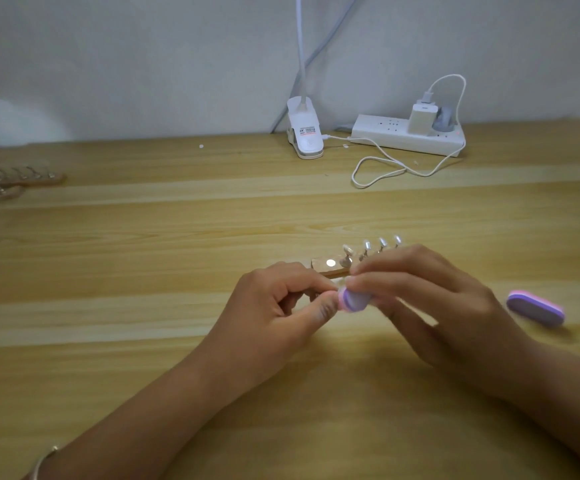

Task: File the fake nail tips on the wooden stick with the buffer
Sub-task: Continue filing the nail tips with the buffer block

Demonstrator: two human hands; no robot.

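Note:
A wooden stick (pixel 326 266) lies on the table just beyond my hands, with several fake nail tips (pixel 366 247) standing on small holders along it and one bare metal spot at its left end. My right hand (pixel 430 299) grips a purple and pink buffer (pixel 352 299), whose rounded end pokes out toward the left. My left hand (pixel 281 306) pinches something small between thumb and forefinger right against the buffer's end; the thing itself is hidden by my fingers.
A second purple and pink buffer (pixel 536 307) lies on the wooden table (pixel 143 306) to the right. Two more sticks with nail tips (pixel 15 181) sit at the far left. A clip lamp base (pixel 305 133), a power strip (pixel 408 135) and a looped white cable (pixel 385 168) stand by the wall.

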